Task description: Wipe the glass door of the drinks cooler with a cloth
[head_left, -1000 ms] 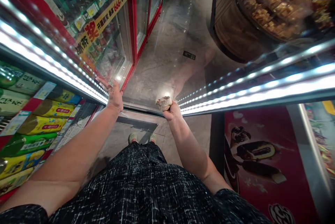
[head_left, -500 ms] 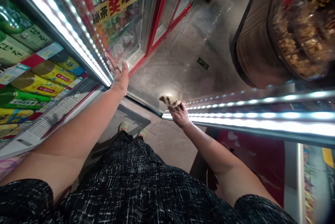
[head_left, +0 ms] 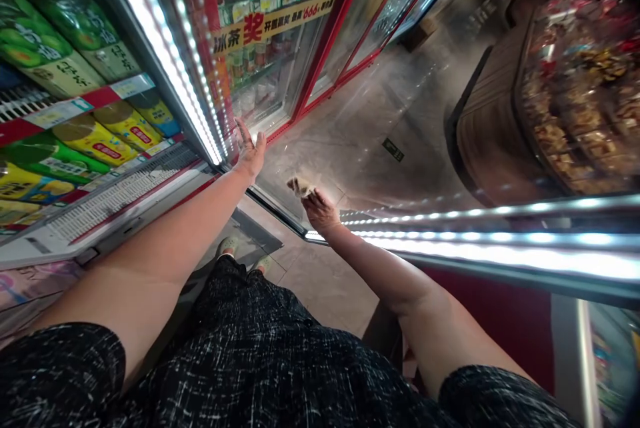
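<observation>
My left hand [head_left: 251, 147] lies flat with fingers spread against the glass of an opened cooler door [head_left: 310, 168], near its lit inner edge. My right hand [head_left: 319, 211] is closed on a crumpled beige cloth [head_left: 299, 185] and presses it against the lower part of the same glass. Both arms reach forward over my dark speckled clothing.
On the left, cooler shelves [head_left: 115, 195] carry green and yellow drink packs [head_left: 95, 141]. Red-framed cooler doors [head_left: 345, 21] with a yellow banner stand beyond the glass. A round wooden display [head_left: 495, 141] heaped with snacks stands at right. A lit door edge [head_left: 475, 255] runs across the right.
The view has swung left and upward. My left hand stays flat on the glass while my right hand has shifted the cloth leftward and upward over the pane.
</observation>
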`<state>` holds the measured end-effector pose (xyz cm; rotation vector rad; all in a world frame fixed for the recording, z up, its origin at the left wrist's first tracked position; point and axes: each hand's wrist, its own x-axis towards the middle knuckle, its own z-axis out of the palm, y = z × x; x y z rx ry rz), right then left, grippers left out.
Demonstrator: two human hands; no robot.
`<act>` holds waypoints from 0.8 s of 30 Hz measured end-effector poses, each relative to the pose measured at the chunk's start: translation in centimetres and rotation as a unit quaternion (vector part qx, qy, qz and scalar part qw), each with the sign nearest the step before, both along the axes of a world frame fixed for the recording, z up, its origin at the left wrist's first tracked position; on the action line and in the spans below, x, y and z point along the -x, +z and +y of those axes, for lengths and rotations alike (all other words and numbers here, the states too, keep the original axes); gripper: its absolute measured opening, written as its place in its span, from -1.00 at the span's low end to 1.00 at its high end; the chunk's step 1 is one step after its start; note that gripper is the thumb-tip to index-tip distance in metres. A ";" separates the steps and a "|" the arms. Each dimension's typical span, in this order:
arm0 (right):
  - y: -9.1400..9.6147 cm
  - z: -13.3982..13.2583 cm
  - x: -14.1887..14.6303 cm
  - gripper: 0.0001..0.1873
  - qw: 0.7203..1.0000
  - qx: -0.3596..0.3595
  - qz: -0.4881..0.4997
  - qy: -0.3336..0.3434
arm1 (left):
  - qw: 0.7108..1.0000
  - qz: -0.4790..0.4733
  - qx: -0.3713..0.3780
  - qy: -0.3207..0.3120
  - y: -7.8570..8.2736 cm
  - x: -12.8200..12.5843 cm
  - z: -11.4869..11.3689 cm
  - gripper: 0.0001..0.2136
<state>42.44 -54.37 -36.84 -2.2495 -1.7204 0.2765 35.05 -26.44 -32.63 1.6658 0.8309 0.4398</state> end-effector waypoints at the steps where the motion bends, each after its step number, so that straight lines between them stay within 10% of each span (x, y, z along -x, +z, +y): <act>1: -0.5 0.1 0.1 -0.47 1.000 0.003 0.007 0.003 | 1.000 0.012 -0.001 -0.002 0.0 0.3 -0.1 -0.18; 12: 2.2 4.0 -0.9 -0.50 0.997 -0.074 -0.002 -0.021 | 0.988 0.092 -0.104 -0.063 -0.1 2.4 2.8 0.02; 24: 1.0 7.8 0.0 -0.53 0.992 -0.079 0.079 -0.054 | 0.950 0.043 -0.290 -0.103 0.8 4.7 4.6 -0.09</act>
